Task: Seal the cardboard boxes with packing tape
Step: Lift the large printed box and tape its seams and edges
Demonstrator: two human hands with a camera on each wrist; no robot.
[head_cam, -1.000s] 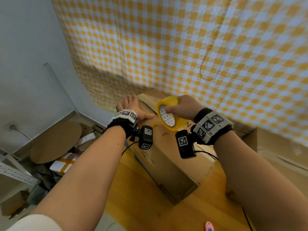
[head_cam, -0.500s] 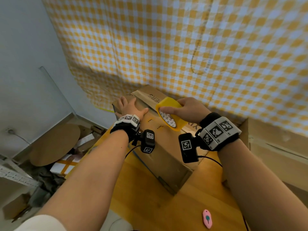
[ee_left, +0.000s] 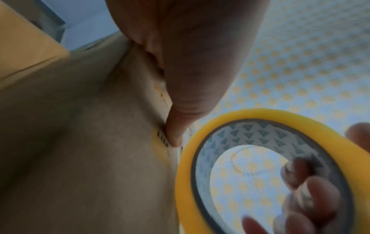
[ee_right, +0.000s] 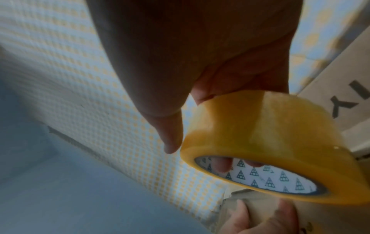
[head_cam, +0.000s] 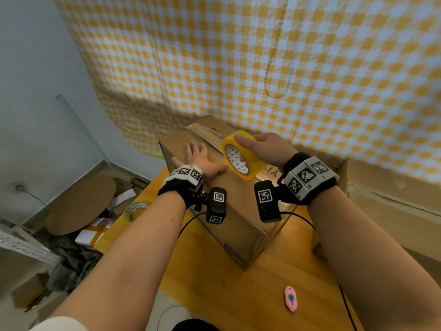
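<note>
The left hand [head_cam: 199, 161] lies flat with fingers spread on top of the cardboard box [head_cam: 241, 211]. Just to its right, the right hand [head_cam: 267, 149] grips the yellow tape roll [head_cam: 241, 156], fingers hooked through its core, held above the box on the worktop [head_cam: 238, 295].

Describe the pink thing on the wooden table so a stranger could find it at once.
Start at the yellow wooden table carrying the cardboard box. Come from the box toward the table's near edge, by the right forearm: a small pink oval cutter lies flat there, alone. It is the only pink item, with a teal mark on top.
</note>
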